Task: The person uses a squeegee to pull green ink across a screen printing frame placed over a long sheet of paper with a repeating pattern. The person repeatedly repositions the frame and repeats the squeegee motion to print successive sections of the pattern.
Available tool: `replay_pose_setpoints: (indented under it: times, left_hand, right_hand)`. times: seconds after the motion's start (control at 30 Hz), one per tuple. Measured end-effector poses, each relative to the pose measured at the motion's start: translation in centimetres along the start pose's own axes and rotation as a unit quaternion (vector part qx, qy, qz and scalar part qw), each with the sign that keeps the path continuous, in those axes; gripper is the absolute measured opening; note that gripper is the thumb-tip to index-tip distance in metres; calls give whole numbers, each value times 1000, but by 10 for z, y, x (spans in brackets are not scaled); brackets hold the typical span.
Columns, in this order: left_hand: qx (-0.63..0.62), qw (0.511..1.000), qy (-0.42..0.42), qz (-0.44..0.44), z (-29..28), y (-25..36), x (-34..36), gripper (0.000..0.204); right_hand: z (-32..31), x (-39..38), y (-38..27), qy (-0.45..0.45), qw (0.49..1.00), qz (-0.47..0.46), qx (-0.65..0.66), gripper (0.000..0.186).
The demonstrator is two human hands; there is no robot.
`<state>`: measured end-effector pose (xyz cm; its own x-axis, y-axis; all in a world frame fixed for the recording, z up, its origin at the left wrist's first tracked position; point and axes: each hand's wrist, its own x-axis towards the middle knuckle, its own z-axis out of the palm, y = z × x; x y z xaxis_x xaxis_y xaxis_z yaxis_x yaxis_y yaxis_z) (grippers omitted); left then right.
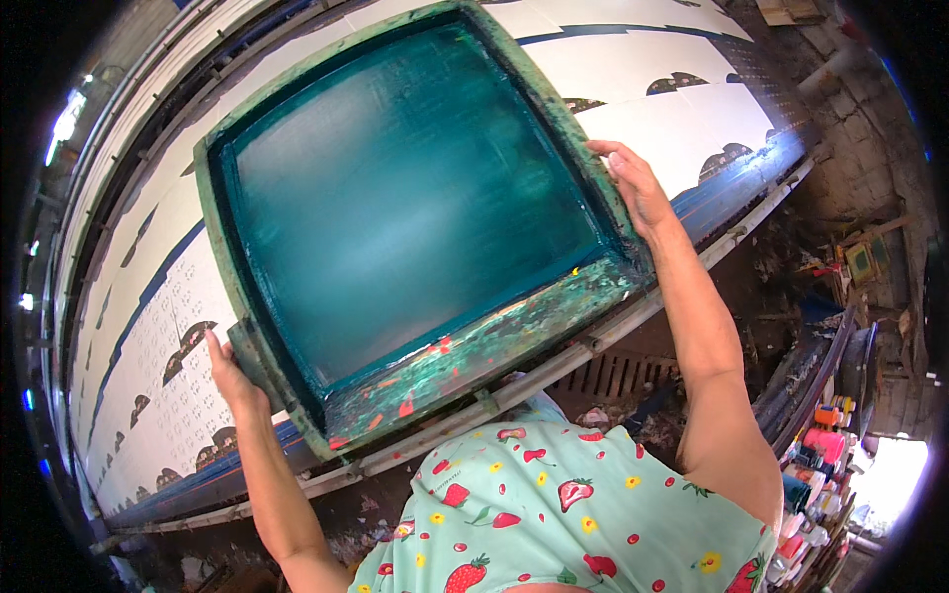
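Note:
A large screen printing frame spans the middle of the view, tilted, with a dark teal mesh and a paint-stained green border. Red and teal smears mark its near side. My left hand grips the frame's left side near the lower corner; its fingers are partly hidden behind the edge. On the opposite side, my right hand holds the right edge, thumb and fingers around it. Beneath the frame lie white fabric panels with dark scalloped printed patches. Whether the frame touches them, I cannot tell.
The long printing table runs diagonally, with a metal rail along its near edge. Several paint bottles and tubs crowd a shelf at the lower right. A slotted grate shows on the floor beyond the rail.

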<state>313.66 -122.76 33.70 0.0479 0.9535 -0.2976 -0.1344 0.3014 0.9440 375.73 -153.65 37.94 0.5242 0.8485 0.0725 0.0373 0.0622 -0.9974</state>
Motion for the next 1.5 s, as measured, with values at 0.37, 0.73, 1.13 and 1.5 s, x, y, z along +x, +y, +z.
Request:
replay_pose_setpoints:
  times: [0.37,0.73,1.13,1.5]
  left_hand:
    - [-20,999,16,20,80,-33,-47,67]
    - [-8,999,1,37,100,-31,-60,67]
    - [13,999,-12,27,90,-43,-48,67]
    - [76,995,55,21,111,-58,-39,63]
  right_hand:
    - [-85,5,2,4,997,-18,72,67]
    - [-105,6,1,-29,995,-9,91,84]
    - [-45,-40,-45,-1,886,-184,-425,42]
    - [94,-143,-30,-242,773,-291,-508,42]
